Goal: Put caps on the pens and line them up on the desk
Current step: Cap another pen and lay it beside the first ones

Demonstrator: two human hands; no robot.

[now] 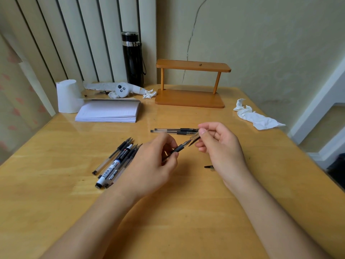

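My left hand [155,161] grips a clear pen with a black grip [180,147], its tip pointing up and right. My right hand [220,144] pinches a clear cap [195,139] just off that tip, the two almost touching. A pile of uncapped pens [121,157], one a white marker, lies left of my left hand. Two capped pens [175,130] lie side by side beyond my hands. A loose black cap [209,167] rests on the desk by my right wrist.
A notepad [110,111], a paper roll [68,96], a black flask [133,58] and a wooden stand [190,98] line the desk's far side. Crumpled tissue [255,116] lies at the right edge. The wooden desk [177,212] drops off at right.
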